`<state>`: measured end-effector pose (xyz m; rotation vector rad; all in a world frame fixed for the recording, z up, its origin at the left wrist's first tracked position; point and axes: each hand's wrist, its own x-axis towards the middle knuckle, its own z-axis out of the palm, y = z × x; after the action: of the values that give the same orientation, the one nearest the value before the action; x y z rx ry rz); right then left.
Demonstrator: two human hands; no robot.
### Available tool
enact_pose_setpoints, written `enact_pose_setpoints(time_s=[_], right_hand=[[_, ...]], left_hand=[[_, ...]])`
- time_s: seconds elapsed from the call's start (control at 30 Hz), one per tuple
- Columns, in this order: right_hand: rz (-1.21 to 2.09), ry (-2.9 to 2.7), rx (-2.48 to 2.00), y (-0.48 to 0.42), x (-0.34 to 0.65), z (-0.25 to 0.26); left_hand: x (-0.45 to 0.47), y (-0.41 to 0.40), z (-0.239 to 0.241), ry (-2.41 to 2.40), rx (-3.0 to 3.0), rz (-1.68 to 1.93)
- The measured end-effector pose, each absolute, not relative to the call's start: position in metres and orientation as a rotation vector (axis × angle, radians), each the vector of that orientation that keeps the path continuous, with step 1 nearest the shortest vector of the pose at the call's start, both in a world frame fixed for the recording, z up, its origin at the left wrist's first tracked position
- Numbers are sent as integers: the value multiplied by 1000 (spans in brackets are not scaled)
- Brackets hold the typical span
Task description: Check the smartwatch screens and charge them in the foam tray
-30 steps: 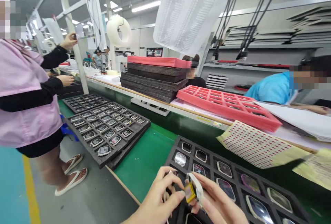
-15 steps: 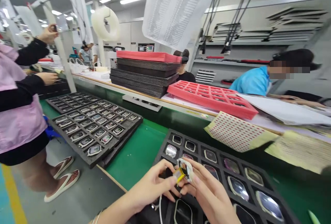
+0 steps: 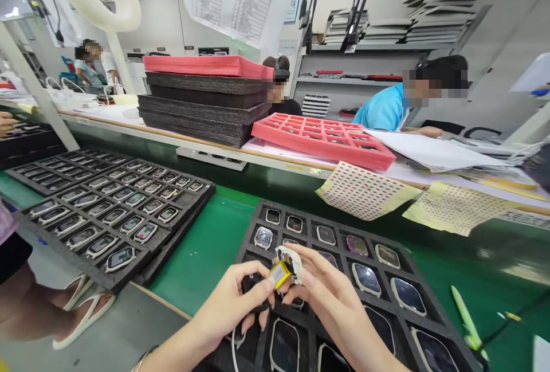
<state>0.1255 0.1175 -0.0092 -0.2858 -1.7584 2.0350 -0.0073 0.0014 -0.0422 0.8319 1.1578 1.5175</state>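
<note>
My right hand grips a small white watch case by its edge, tilted so that its open inside faces left. My left hand is closed, thumb and finger pinching a flat silver battery with yellow tape, right beside the case. A dark object sits partly hidden in my left palm, and a white cable hangs below that hand. Under both hands lies a black foam tray whose compartments hold watch faces with dark glass.
Another black foam tray full of watches lies to the left on the green bench. A red foam tray and stacked black foam trays stand on the shelf ahead. A light-green tool lies at right. Co-workers sit beyond the shelf.
My view has swung right and the nearby person in pink has mostly left the left edge. Both hands keep their hold on the battery and case, which remain close together.
</note>
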Motion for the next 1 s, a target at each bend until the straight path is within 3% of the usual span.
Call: enact_pose_setpoints(time_s=[0.43,0.83,1.0], right_hand=[[2065,-1722,-294,115,124,-15],[2263,-1900,-108,120,130,-6],[2156,-2017,56,120,133,-3]], left_hand=[[-9,2,-37,1299,814,1594],[-19,-18,-26,1611,1504,1468],[-21,-20,-29,1504,1334,1450]])
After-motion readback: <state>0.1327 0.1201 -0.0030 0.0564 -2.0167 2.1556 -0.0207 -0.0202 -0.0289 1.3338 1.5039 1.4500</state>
